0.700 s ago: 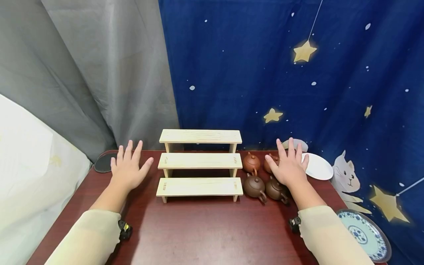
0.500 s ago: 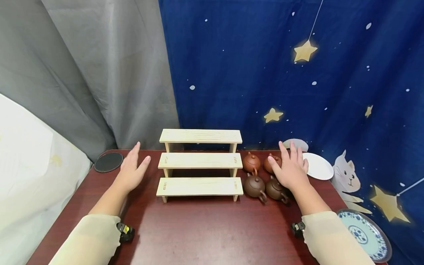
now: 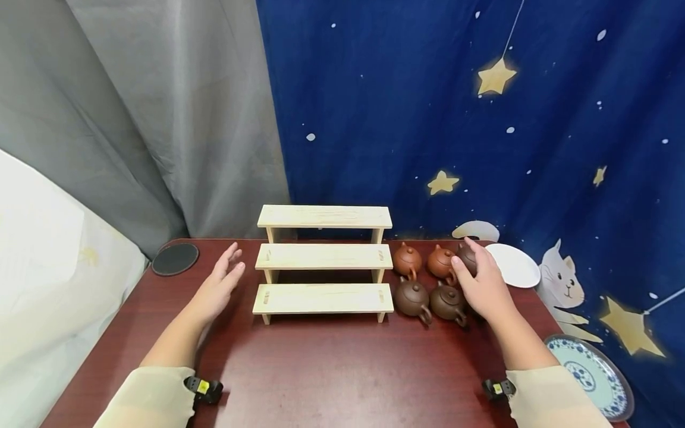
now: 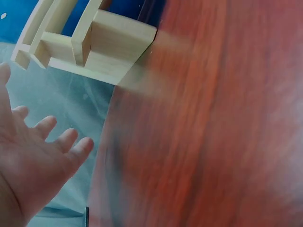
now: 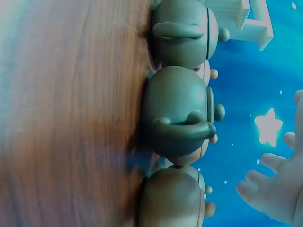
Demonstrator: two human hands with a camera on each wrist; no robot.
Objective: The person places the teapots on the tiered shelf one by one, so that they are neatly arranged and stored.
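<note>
A three-tier wooden stand [image 3: 323, 257] is in the middle of the table in the head view. My left hand [image 3: 214, 292] hovers left of it, fingers loosely extended and palm turned inward. Several small teapots are grouped right of the stand: a reddish-brown teapot [image 3: 407, 260], another reddish one [image 3: 440, 262], a dark brown teapot [image 3: 411, 298] and a second dark one [image 3: 447, 302] in front. My right hand [image 3: 484, 285] is beside them, fingers loosely extended, partly hiding a further dark teapot [image 3: 467, 257]. The right wrist view shows a third front-row teapot [image 5: 170, 198]. Both hands hold nothing.
A black round mat [image 3: 175, 259] lies at the table's back left corner. At the back right is a white plate [image 3: 514, 266], and a blue-patterned plate [image 3: 594, 374] sits at the right edge. Grey and blue curtains [image 3: 374, 119] hang behind the table [image 3: 321, 368].
Both hands have turned from palm down to palms facing inward. The right hand has shifted right and lower, uncovering more of the reddish teapot and part of a dark one.
</note>
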